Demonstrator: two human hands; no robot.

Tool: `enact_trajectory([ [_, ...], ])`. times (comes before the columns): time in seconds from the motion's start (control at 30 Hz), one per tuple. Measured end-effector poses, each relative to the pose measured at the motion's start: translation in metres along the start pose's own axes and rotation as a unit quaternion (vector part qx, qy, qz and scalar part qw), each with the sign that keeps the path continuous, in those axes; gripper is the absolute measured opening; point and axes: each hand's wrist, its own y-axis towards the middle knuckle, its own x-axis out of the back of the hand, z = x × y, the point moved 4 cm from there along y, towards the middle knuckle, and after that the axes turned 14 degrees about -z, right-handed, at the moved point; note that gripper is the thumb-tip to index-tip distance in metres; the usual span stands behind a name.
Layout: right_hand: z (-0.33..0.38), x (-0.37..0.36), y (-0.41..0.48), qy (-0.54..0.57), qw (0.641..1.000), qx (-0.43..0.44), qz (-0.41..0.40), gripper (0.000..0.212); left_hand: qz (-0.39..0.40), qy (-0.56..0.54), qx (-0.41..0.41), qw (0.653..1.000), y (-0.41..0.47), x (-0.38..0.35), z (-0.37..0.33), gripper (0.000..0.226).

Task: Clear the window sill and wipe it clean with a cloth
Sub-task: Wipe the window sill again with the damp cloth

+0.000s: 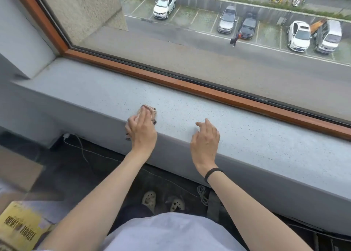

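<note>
A speckled grey window sill (247, 129) runs from upper left to lower right below a wood-framed window. My left hand (141, 131) lies flat on a small pinkish patterned cloth (152, 111) and presses it onto the sill near the front edge. Most of the cloth is hidden under the hand. My right hand (206, 136) hovers at the sill's front edge about a hand's width to the right, fingers relaxed and slightly bent, holding nothing. It has a black band on the wrist.
The orange-brown window frame (190, 85) borders the sill at the back. A wall corner (24, 42) closes the sill's left end. Below lie a white charger and cable (76, 142), cardboard (17, 171) and a yellow box (19, 230) at lower left.
</note>
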Motion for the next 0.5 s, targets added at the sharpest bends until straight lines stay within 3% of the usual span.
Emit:
enact_trajectory([
  [0.07, 0.012, -0.005, -0.001, 0.006, 1.0, 0.008, 0.012, 0.034, 0.012, -0.037, -0.034, 0.999, -0.02, -0.007, -0.031, 0.039],
  [0.17, 0.029, -0.011, 0.007, 0.008, 0.999, 0.031, 0.027, 0.037, 0.02, -0.021, -0.248, 0.968, -0.03, -0.002, -0.031, 0.043],
  [0.2, 0.032, -0.013, 0.009, 0.006, 0.999, 0.036, 0.029, 0.037, 0.019, -0.013, -0.285, 0.958, -0.019, 0.001, -0.014, 0.047],
  [0.27, 0.036, -0.016, 0.014, 0.002, 0.999, 0.031, 0.031, 0.037, 0.023, 0.027, -0.244, 0.969, 0.012, 0.009, 0.031, 0.053],
  [0.37, 0.049, -0.025, 0.014, 0.003, 0.999, 0.032, 0.041, 0.036, 0.025, 0.083, -0.082, 0.993, 0.059, 0.021, 0.097, 0.034],
  [0.43, 0.061, -0.033, 0.011, 0.003, 0.998, 0.039, 0.05, 0.035, 0.012, 0.072, -0.02, 0.997, 0.069, 0.021, 0.094, 0.029],
  [0.5, 0.081, -0.043, 0.011, 0.007, 0.997, 0.044, 0.058, 0.036, 0.02, 0.048, -0.03, 0.998, 0.061, 0.015, 0.067, 0.04],
])
